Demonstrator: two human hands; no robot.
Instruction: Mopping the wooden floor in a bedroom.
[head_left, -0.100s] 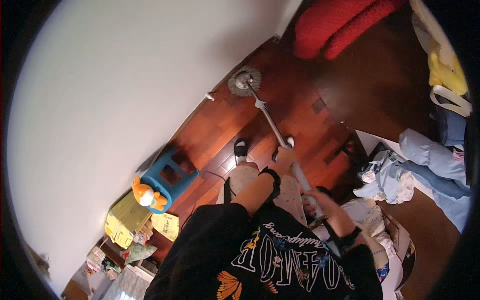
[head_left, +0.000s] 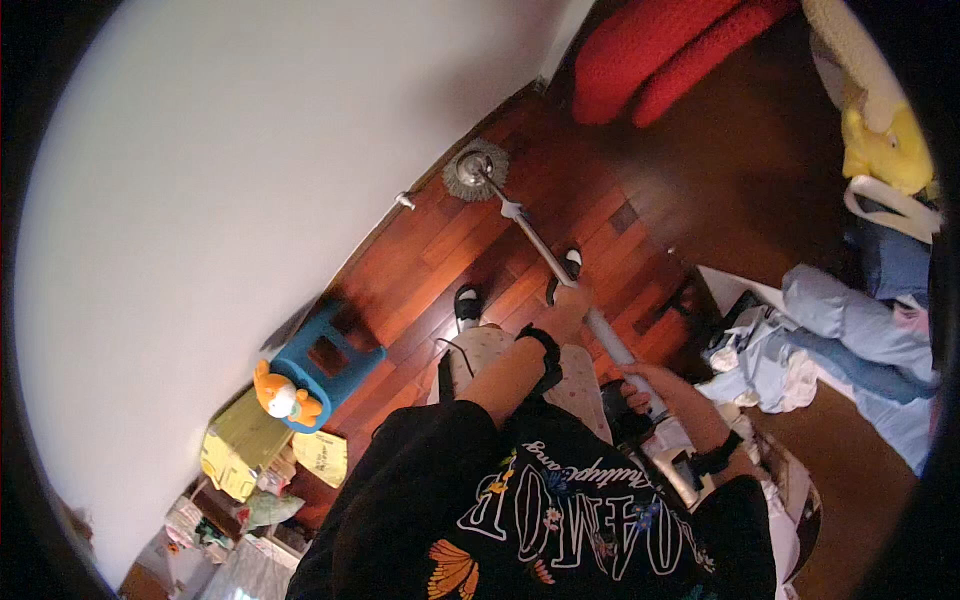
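A long-handled mop slants across the floor, its round grey fringed head resting on the boards close to the white wall. My left hand is wrapped round the middle of the grey pole. Farther back toward my body, my right hand grips the thicker upper part of the handle. The handle's end runs past my right hand toward my right forearm, where part of it is hard to make out. Both my feet, in dark shoes, stand on either side behind the mop head.
A blue plastic stool bearing an orange plush toy stands by the wall at left, near a yellowish box. Clothes are heaped at right. Red fabric lies at the far side. A small white object sits at the wall's foot.
The whole view has shifted slightly. My right hand, blurred before, has moved a little forward and is sharper. Both hands keep their hold on the mop.
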